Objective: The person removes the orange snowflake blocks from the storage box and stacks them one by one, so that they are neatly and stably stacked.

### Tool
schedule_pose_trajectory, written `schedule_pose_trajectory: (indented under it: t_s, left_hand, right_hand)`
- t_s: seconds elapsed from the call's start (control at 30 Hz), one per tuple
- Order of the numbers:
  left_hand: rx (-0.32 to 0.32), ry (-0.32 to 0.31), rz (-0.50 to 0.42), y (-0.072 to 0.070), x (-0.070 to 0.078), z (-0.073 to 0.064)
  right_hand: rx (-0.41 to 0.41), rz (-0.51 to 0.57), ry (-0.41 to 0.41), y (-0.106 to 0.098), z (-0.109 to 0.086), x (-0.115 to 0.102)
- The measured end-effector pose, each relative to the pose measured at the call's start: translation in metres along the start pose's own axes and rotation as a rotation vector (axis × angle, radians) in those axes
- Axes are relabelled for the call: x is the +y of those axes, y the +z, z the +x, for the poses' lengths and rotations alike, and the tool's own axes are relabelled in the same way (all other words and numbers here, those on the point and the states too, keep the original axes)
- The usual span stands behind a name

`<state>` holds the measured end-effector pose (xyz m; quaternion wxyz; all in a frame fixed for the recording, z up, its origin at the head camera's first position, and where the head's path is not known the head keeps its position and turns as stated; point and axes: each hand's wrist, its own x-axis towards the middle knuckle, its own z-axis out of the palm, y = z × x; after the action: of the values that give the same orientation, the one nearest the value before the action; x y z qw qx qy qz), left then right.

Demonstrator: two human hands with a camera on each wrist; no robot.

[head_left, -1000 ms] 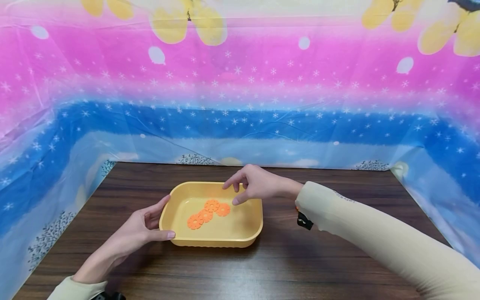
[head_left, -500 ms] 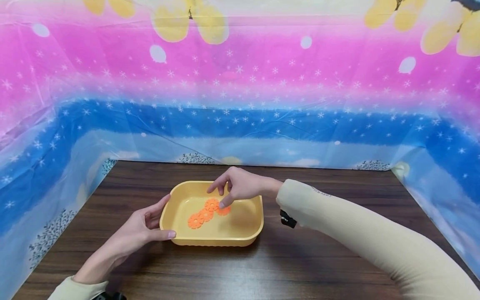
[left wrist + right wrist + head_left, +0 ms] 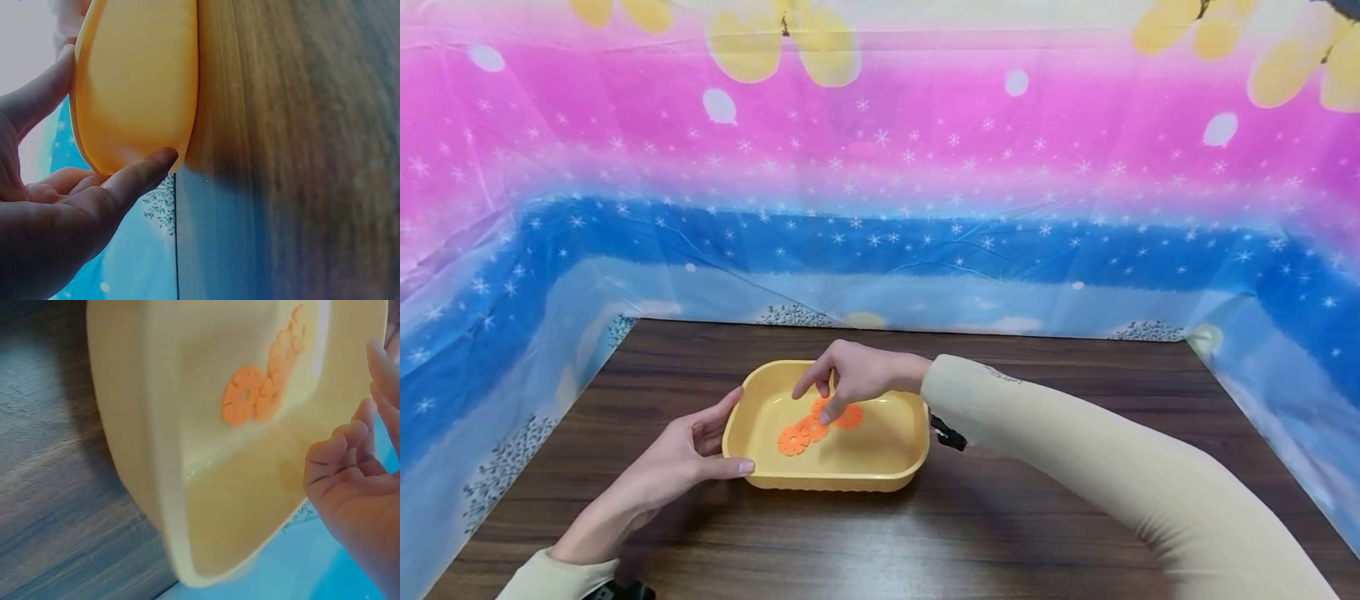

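A yellow rectangular plastic basin (image 3: 838, 482) sits on the table, with several orange flower-shaped slotted discs (image 3: 793, 440) in an overlapping row on its floor. My left hand (image 3: 676, 454) holds the basin's left end, thumb on the front rim and fingers at the outer wall; the left wrist view shows the basin's wall (image 3: 140, 94) between them. Over the basin is my right hand (image 3: 861, 371), index finger extended and thumb lowered, hiding part of the discs from the head view. In the right wrist view the other fingers (image 3: 328, 450) are bent, with nothing held, apart from the discs (image 3: 237, 403).
The basin rests on a dark wood-grain table (image 3: 1045, 500). A printed cloth (image 3: 880, 250) in pink and blue stands along the back and both sides of the table.
My right hand has moved left and slightly lower over the basin, from its right back part to above the discs. The left hand keeps its hold; basin and discs have stayed in place.
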<state>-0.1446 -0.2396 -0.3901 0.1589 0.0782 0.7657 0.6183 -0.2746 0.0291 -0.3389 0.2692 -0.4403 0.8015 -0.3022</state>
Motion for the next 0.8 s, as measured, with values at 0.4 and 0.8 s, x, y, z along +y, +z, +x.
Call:
schedule_pose_trajectory:
  t_s: [0.4, 0.8]
  left_hand:
    - [-0.010, 0.002, -0.028, -0.001, -0.001, 0.000]
    - [0.000, 0.002, -0.029, -0.001, 0.000, -0.001]
  right_hand:
    - [-0.128, -0.004, 0.025, 0.006, 0.024, 0.002]
    - [-0.159, 0.026, 0.038, 0.015, 0.039, 0.005]
